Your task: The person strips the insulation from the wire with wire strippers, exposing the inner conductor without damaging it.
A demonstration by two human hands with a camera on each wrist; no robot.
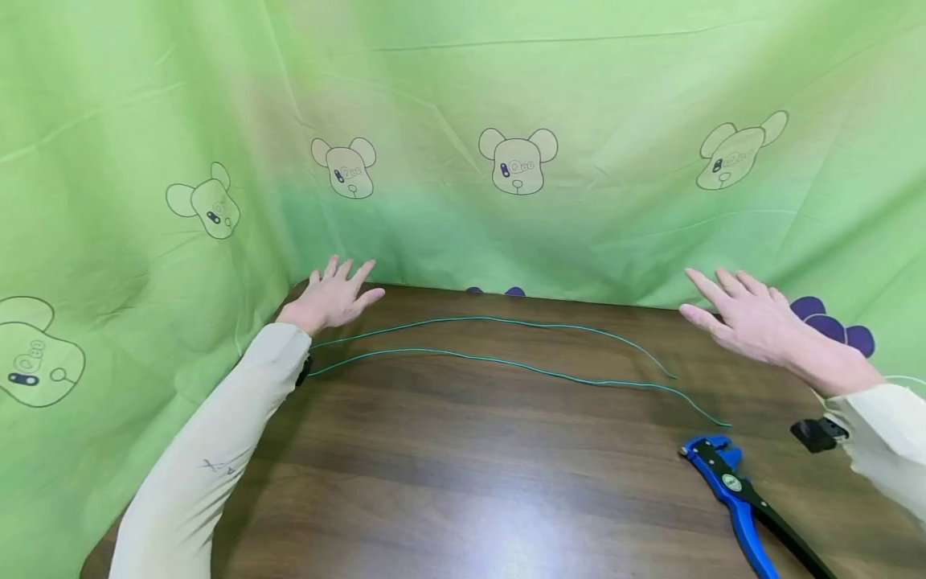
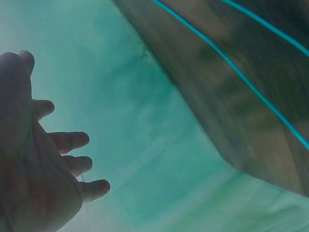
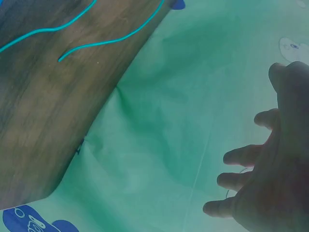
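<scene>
Head view, left hand: we held our left hand (image 1: 334, 294) over the far left corner of the wooden table (image 1: 448, 474), fingers spread and relaxed, gripping nothing.
Head view, right hand: our right hand (image 1: 752, 322) hovered near the far right edge, fingers likewise spread and empty.
Head view, wires: two thin green wires (image 1: 506, 363) lay on the table between our hands, running left to right, close together and not touching either hand.
Head view, tool: a blue wire stripper (image 1: 734, 490) lay near the right end of the wires, on the table's right front part.
Head view, backdrop: a green cloth (image 1: 463, 96) printed with bear heads hung behind the table.
Left wrist view: our left hand (image 2: 38, 169) was open against the cloth; both wires (image 2: 251, 82) crossed the table at upper right, well apart from it.
Right wrist view: our right hand (image 3: 270, 183) was open and empty; the wires (image 3: 96, 38) lay at upper left.
</scene>
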